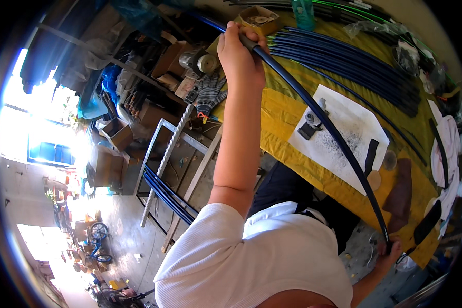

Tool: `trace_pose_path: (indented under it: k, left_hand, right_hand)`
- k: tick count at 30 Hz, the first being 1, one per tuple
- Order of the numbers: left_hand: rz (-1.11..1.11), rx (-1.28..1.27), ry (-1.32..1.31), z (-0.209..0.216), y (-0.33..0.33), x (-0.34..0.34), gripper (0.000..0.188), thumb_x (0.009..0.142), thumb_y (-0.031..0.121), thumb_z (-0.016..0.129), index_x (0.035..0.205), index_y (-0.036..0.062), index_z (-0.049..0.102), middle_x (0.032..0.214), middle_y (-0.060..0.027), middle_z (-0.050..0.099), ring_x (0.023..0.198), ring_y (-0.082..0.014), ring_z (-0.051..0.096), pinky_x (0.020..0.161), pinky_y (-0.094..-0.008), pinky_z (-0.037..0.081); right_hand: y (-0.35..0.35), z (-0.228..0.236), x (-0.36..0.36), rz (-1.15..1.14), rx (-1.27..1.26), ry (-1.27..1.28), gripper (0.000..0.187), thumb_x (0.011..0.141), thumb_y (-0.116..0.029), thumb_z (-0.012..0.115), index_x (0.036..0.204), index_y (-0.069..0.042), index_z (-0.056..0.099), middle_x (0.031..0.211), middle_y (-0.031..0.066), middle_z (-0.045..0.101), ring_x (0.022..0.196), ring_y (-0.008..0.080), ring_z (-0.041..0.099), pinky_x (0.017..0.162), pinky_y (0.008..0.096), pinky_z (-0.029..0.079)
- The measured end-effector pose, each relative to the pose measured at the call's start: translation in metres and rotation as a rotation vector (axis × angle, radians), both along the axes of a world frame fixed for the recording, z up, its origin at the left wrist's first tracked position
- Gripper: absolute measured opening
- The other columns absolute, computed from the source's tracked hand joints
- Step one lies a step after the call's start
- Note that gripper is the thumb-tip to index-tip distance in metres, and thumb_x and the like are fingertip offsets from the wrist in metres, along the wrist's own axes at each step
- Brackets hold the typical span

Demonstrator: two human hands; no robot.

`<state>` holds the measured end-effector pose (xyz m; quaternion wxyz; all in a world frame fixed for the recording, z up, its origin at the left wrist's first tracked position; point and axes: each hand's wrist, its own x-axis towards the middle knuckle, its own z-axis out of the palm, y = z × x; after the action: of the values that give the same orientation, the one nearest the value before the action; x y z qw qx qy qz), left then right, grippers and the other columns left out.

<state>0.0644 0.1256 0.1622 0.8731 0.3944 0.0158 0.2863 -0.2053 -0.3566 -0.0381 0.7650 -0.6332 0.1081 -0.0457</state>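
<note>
A long, slightly curved dark rod (321, 118) runs across the view, glossy blue at its far end and black toward the near right. My left hand (243, 55), stretched out at the top, is closed round a dark grey sleeve (248, 43) on it. At the lower right my right hand (389, 255) grips the other end of the rod. Beneath the rod, on the yellow-covered table (285, 123), lies a white sheet (339, 154) sprinkled with black specks. A small metal device (313, 121) with a black base sits on that sheet.
Many dark blue rods (339, 61) lie side by side at the table's back. A cardboard box (260, 19), a green bottle (304, 14) and a brown cloth (399, 192) are also there. Left of the table, a metal frame (161, 149) holds more blue rods (167, 195); a grey glove (208, 95) lies nearby.
</note>
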Motion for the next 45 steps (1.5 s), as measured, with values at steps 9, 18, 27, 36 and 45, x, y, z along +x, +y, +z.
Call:
trace_pose_path:
  k: [9,18,27,36,45]
  left_hand:
    - [0.009,0.202,-0.053,-0.009,-0.015,-0.010,0.018,0.092,0.021,0.045,0.096,0.0035,0.042,0.064,-0.0062,0.046,0.054,-0.0196,0.046,0.047,-0.0299,0.036]
    - [-0.501,0.509,0.053,-0.044,-0.135,-0.088,0.011,0.095,0.014,0.042,0.099,0.0046,0.037,0.066,-0.0071,0.052,0.048,-0.0135,0.053,0.041,-0.0230,0.040]
    - [-0.371,2.015,-0.467,-0.050,-0.053,-0.099,0.026,0.077,0.019,0.066,0.090,0.0024,0.051,0.059,-0.0107,0.054,0.051,-0.0300,0.055,0.045,-0.0388,0.043]
    - [0.925,1.987,-0.394,0.018,0.001,-0.083,0.048,0.086,0.039,0.057,0.119,0.0046,0.050,0.117,-0.0099,0.053,0.114,-0.0264,0.044,0.088,-0.0392,0.037]
    - [-0.642,0.634,-0.386,-0.061,-0.136,-0.113,0.061,0.092,0.039,0.045,0.134,-0.0018,0.025,0.125,-0.0197,0.046,0.120,-0.0294,0.042,0.099,-0.0419,0.032]
  right_hand:
    - [0.039,0.038,0.016,0.121,0.079,-0.052,0.047,0.087,-0.046,0.050,0.098,0.000,0.052,0.083,0.0087,0.053,0.055,0.0108,0.046,0.046,0.0228,0.035]
    - [0.215,0.092,0.102,-0.026,-0.148,-0.565,0.030,0.085,-0.021,0.048,0.106,0.000,0.050,0.110,0.0156,0.047,0.096,0.0196,0.046,0.078,0.0296,0.038]
    - [0.119,0.181,0.137,-0.357,-1.881,-0.840,0.065,0.069,-0.036,0.070,0.128,-0.020,0.047,0.137,0.0075,0.041,0.128,0.0270,0.033,0.107,0.0421,0.019]
    - [0.086,0.188,0.070,-0.137,-1.574,-0.089,0.026,0.079,-0.022,0.064,0.078,-0.003,0.047,0.070,0.0148,0.049,0.065,0.0335,0.050,0.057,0.0362,0.040]
    - [0.200,0.171,0.103,0.160,-0.710,-0.270,0.023,0.087,-0.023,0.059,0.084,-0.001,0.052,0.055,0.0118,0.045,0.047,0.0201,0.043,0.046,0.0313,0.033]
